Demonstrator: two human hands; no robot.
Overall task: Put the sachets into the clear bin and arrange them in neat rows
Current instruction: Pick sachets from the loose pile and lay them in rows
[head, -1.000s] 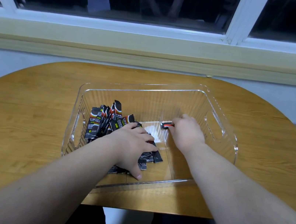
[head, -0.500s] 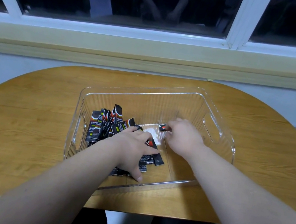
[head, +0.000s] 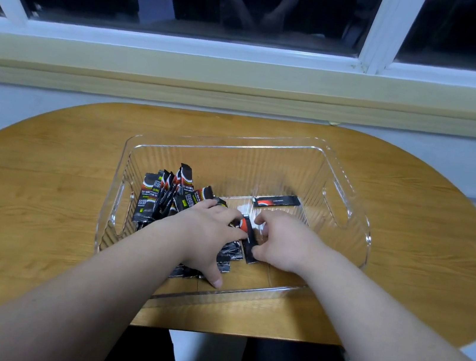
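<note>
Mid-sort inside clear bin [head: 263,168], centre of bench [head: 43,180]. Pins down sachet pile [head: 165,197] at bin's 9 o'clock w/ left grip [head: 206,231], fingers laid flat and spread, curled round nothing. Pinches one picked sachet [head: 247,241] near bin centre w/ right grip [head: 283,240], thumb at near end, fingertips over far end, red-marked end toward 12 o'clock. Shows one laid sachet [head: 277,200] flat on bin floor at 1 o'clock, lengthwise 9-to-3, close to far wall, well apart from the rest.

To do this step well, prob.: lift picked sachet clear of pile before moving it, so as not to drag neighbours. Keep left grip pressing so upright ones at 9 o'clock don't topple. Carry toward 1 o'clock, turn to match laid sachet, set down just beside it on its 6 o'clock side, edges parallel, ends flush, same face up. Pinch lightly; looks thin, likely slippery, easy to crease.

Vs. 1 s ago: held a sachet up toward 1 o'clock by far wall w/ right grip; has since left it lying there and come back to centre for the next. Keeps left grip approx. where it was on pile. Counts one piece in the row so far, w/ most of pile yet unsorted.
</note>
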